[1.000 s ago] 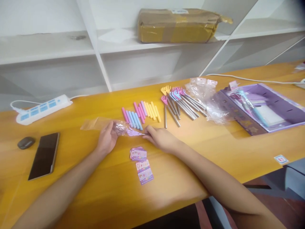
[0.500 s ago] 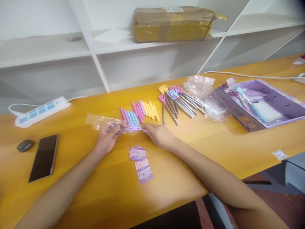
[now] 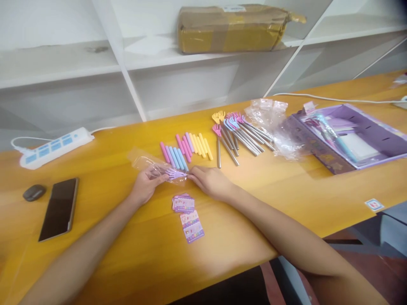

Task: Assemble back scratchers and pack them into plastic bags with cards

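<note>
My left hand (image 3: pixel 146 185) pinches a clear plastic bag (image 3: pixel 141 160), whose mouth lies around the claw end of a purple back scratcher (image 3: pixel 175 173). My right hand (image 3: pixel 210 181) grips that scratcher just behind its head, and its rod is hidden under the fingers. Just beyond the hands lie rows of foam-like tubes: blue tubes (image 3: pixel 178 158), pink tubes (image 3: pixel 184 148) and yellow tubes (image 3: pixel 201 146). A pile of back scratchers (image 3: pixel 243 135) with metal rods and coloured claws rests behind my right hand. Small printed cards (image 3: pixel 190 224) lie in front of the hands.
Empty clear bags (image 3: pixel 270 120) are heaped beside a purple open box (image 3: pixel 340 165) on the right. On the left are a power strip (image 3: pixel 57 148), a phone (image 3: pixel 59 209) and a black case (image 3: pixel 34 193). A taped carton (image 3: pixel 233 31) sits on the shelf above.
The bag has shifted right, and its open end now covers the purple claw. My left hand has moved slightly right towards my right hand, which has stayed nearly in place.
</note>
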`<state>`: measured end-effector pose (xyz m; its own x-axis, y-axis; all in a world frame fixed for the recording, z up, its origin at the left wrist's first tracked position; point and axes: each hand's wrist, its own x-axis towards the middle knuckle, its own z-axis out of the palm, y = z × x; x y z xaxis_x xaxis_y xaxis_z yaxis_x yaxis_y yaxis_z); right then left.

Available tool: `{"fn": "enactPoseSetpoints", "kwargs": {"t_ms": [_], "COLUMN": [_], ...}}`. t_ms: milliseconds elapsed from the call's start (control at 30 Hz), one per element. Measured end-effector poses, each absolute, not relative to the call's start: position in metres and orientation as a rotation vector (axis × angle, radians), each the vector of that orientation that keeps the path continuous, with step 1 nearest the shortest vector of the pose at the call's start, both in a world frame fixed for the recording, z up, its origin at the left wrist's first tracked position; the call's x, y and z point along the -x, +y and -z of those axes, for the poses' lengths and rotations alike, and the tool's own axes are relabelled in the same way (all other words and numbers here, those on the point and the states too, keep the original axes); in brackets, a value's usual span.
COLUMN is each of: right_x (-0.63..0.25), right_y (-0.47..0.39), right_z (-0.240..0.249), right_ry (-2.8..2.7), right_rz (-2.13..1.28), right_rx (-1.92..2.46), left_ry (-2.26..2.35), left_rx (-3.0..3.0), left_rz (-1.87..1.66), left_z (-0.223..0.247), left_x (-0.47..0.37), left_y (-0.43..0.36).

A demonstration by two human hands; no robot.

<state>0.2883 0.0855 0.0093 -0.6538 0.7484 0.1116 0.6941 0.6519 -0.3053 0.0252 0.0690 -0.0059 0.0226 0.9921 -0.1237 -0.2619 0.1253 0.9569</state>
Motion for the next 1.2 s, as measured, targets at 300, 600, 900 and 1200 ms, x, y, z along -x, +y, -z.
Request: {"fn": "enactPoseSetpoints", "kwargs": {"t_ms": [300,600,900,1200], "right_x": [-0.288,-0.286,-0.276,-0.279], "right_y": [0.084,0.083,0.075,0.078], "right_z": [-0.018,-0.018,-0.012,-0.019], "right_ry": [-2.605,-2.601,-2.605,-2.620], "right_rz": [-0.393,-0.424,-0.448,-0.424], "right_rx": [1.336,1.366,1.370,1.438], "left_ry": [1.000,0.984,1.016,0.946], "left_rx": [-0.754,-0.774,-0.835,-0.645], "left_rz": [-1.381,-1.303,-1.248,-1.355], "left_z": [0.002,0.003,0.002,0.000], "left_x": [-0.026,-0.022,-0.026,-0.021], "left_y": [0.072,0.074,0.072,0.079]}}
